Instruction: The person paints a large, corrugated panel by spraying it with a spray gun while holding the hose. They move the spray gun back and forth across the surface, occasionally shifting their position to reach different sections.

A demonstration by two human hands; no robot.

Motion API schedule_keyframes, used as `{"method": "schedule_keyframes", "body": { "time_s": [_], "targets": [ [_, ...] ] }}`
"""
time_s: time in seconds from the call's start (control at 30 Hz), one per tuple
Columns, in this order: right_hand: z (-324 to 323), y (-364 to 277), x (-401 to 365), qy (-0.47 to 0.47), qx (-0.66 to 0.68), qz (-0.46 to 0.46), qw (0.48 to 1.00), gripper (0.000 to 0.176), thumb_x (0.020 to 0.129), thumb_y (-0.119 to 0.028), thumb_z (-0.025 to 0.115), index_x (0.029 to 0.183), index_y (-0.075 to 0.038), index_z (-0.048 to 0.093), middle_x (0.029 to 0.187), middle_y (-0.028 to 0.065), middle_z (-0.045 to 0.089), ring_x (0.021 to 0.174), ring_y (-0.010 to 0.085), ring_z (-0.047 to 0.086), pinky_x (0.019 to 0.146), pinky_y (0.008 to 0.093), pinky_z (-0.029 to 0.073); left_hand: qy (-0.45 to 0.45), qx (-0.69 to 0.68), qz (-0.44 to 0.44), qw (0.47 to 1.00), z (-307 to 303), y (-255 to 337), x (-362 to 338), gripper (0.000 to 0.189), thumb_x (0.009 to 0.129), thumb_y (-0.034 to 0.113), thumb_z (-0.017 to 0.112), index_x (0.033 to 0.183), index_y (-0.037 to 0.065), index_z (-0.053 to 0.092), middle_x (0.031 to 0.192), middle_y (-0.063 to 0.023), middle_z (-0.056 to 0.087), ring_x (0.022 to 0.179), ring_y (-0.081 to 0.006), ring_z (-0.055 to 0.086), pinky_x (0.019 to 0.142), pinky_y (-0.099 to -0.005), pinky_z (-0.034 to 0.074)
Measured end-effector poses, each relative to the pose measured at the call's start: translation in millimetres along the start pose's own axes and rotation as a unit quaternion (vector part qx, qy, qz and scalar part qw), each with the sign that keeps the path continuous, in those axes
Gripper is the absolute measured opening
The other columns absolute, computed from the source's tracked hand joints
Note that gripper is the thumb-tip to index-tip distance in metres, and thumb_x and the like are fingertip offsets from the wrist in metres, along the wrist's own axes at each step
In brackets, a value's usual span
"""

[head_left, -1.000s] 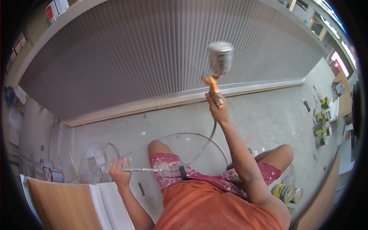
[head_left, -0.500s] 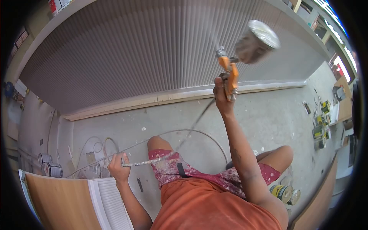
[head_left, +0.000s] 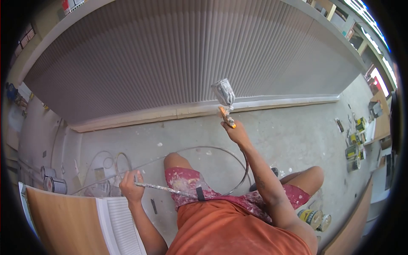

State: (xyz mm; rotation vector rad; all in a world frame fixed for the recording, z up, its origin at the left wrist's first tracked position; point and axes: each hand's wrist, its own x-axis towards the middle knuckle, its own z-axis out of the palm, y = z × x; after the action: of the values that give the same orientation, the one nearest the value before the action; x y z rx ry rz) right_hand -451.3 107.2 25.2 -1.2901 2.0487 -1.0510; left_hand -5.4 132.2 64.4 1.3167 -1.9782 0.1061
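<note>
My right hand (head_left: 236,131) is wrapped round the handle of an orange spray gun (head_left: 225,115), low in front of the ribbed panel. A paint-smeared metal cup (head_left: 224,92) sits on top of the gun. Facing me is the wide grey ribbed panel (head_left: 170,55), its lower edge on a pale base strip (head_left: 178,112). At the lower left, my left hand (head_left: 132,185) is closed on a paint-spotted air hose (head_left: 163,188). The hose runs across my lap, and a loop of it curves over the floor toward my right arm. The gun's nozzle is hard to make out.
Several paint cans (head_left: 353,153) stand on the right, with two more cans (head_left: 313,217) beside my leg. Other tins (head_left: 56,185) stand at the left. A wood-faced piece (head_left: 63,216) with a white ribbed side (head_left: 121,221) is at the lower left.
My right hand has brought the spray gun down and left, from the panel's middle to near its base. The mist seen earlier at the nozzle no longer shows. My left hand stays on the hose.
</note>
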Motion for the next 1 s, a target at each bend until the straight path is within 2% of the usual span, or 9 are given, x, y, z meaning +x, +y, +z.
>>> {"method": "schedule_keyframes", "body": {
  "time_s": [0.13,0.2,0.33,0.4,0.53,0.57,0.77,0.9,1.0],
  "targets": [
    [-20.8,-34.0,12.4,0.095,0.080,-0.097,0.988,0.024,0.095,-0.021,0.069,0.104,0.001,0.065,0.086,0.0190,0.069,0.079,0.0337,0.065,0.076,0.0383,0.050,-0.019,0.013,-0.001,1.000,-2.4,1.9,-0.8,0.007,0.087,0.009,0.069,0.084,0.002,0.068,0.074,-0.0156,0.060,0.060,-0.0349,0.059,0.054,-0.0429,0.045],
    [-36.7,-62.6,14.8,0.189,0.192,-0.214,0.939,0.021,0.098,-0.018,0.068,0.100,0.002,0.062,0.076,0.0093,0.064,0.070,0.0178,0.060,0.066,0.0323,0.048,-0.016,0.016,-0.005,1.000,-3.0,4.8,1.6,0.006,0.085,0.010,0.069,0.085,0.004,0.068,0.072,-0.0135,0.059,0.059,-0.0344,0.059,0.053,-0.0427,0.045],
    [-51.3,-75.8,24.4,0.188,0.315,-0.269,0.891,0.018,0.100,-0.015,0.067,0.095,0.000,0.058,0.072,0.0008,0.054,0.066,0.0071,0.049,0.058,0.0262,0.041,0.000,0.020,-0.005,1.000,1.7,2.6,0.2,0.006,0.086,0.010,0.069,0.085,0.004,0.068,0.072,-0.0134,0.059,0.060,-0.0346,0.060,0.053,-0.0427,0.045],
    [-47.9,-74.9,28.5,0.194,0.335,-0.316,0.866,0.017,0.102,-0.020,0.063,0.104,-0.010,0.050,0.071,-0.0072,0.042,0.061,-0.0003,0.040,0.051,0.0181,0.032,0.007,0.022,-0.003,1.000,2.4,2.3,0.2,0.006,0.086,0.010,0.070,0.085,0.005,0.069,0.072,-0.0133,0.059,0.060,-0.0348,0.060,0.054,-0.0428,0.045],
    [-30.0,-48.0,18.8,0.172,0.179,-0.246,0.937,0.018,0.099,-0.018,0.066,0.093,-0.003,0.058,0.072,-0.0028,0.052,0.063,0.0072,0.050,0.057,0.0286,0.042,0.008,0.018,0.008,1.000,-0.4,5.5,2.7,0.006,0.086,0.010,0.069,0.085,0.005,0.069,0.073,-0.0130,0.060,0.060,-0.0350,0.060,0.054,-0.0430,0.046],
    [-24.5,-40.0,13.2,0.125,0.154,-0.188,0.962,0.020,0.096,-0.015,0.068,0.108,0.001,0.062,0.077,0.0093,0.061,0.071,0.0199,0.057,0.069,0.0332,0.047,0.002,0.013,0.007,1.000,-0.6,5.5,2.7,0.005,0.086,0.010,0.069,0.085,0.005,0.069,0.072,-0.0128,0.060,0.060,-0.0347,0.060,0.054,-0.0428,0.045],
    [-6.6,-17.1,2.6,-0.031,-0.009,-0.008,0.999,0.030,0.096,-0.026,0.066,0.118,-0.005,0.065,0.096,0.0238,0.069,0.088,0.0462,0.062,0.080,0.0436,0.050,-0.020,-0.009,-0.019,1.000,-3.5,6.8,0.3,0.007,0.086,0.009,0.070,0.085,0.003,0.068,0.075,-0.0164,0.061,0.063,-0.0362,0.061,0.056,-0.0435,0.046],
    [-6.9,-32.7,18.6,0.078,0.089,-0.104,0.987,0.028,0.097,-0.021,0.067,0.117,-0.002,0.065,0.090,0.0198,0.069,0.081,0.0361,0.065,0.076,0.0384,0.050,-0.013,-0.006,-0.012,1.000,-2.6,5.5,-1.0,0.008,0.086,0.010,0.070,0.085,0.002,0.068,0.075,-0.0173,0.062,0.062,-0.0365,0.061,0.057,-0.0434,0.047],
    [-33.8,-80.7,27.8,0.197,0.208,-0.264,0.921,0.018,0.098,-0.012,0.068,0.099,0.004,0.059,0.074,0.0051,0.056,0.068,0.0131,0.050,0.063,0.0293,0.043,-0.017,-0.010,-0.023,1.000,-2.0,4.6,-1.3,0.008,0.086,0.010,0.070,0.085,0.002,0.068,0.074,-0.0173,0.062,0.061,-0.0363,0.061,0.058,-0.0433,0.048]
  ]
}}
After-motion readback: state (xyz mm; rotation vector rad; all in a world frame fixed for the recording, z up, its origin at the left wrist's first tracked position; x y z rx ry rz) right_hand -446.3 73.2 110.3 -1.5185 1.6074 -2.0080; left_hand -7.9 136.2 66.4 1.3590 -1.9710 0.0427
